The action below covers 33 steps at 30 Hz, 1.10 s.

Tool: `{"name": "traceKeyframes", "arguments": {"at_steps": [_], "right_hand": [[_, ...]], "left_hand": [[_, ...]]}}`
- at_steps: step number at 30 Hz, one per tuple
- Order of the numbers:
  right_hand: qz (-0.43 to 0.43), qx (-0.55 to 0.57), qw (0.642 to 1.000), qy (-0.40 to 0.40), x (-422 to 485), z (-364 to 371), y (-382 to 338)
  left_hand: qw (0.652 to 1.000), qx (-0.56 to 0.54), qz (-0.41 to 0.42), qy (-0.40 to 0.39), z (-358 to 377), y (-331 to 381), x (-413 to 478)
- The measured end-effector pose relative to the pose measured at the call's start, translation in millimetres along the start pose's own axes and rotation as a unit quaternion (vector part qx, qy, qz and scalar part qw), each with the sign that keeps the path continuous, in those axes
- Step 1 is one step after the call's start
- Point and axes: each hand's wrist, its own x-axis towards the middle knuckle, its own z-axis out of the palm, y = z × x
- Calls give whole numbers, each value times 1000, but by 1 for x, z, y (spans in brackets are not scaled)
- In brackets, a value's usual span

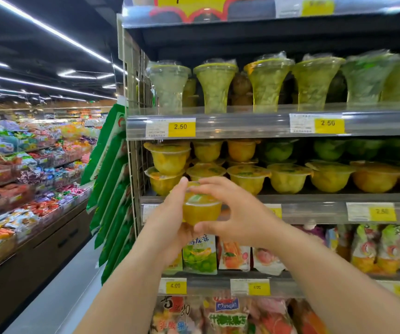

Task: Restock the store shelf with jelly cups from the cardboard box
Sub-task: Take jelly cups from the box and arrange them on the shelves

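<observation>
Left hand (170, 213) and right hand (232, 213) — each grip grasping one yellow jelly cup (200, 208) — before the shelf (314, 197) of stacked cups.

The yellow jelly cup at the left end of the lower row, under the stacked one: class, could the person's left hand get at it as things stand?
Probably not yet. The left hand is busy: with the right hand it holds a jelly cup, which sits in front of that shelf cup. Once freed, the way looks open.

Shop: price-tagged shelves (266, 126) of snacks
</observation>
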Motion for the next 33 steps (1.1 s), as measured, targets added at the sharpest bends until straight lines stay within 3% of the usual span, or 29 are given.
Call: {"name": "traceKeyframes", "arguments": {"at_steps": [4, 8, 12, 18, 33], "right_hand": [[-33, 49, 992, 116, 1, -6, 4], [-9, -9, 981, 196, 22, -22, 9], [43, -72, 984, 157, 55, -25, 15], [103, -38, 986, 125, 84, -18, 24], [107, -69, 984, 125, 66, -28, 11]], "left_hand": [[1000, -15, 23, -2, 14, 11, -2], [997, -10, 11, 80, 8, 14, -5], [995, -8, -2, 100, -8, 10, -12], [994, -3, 0, 112, -30, 5, -20], [992, 20, -5, 121, -32, -7, -25]]}}
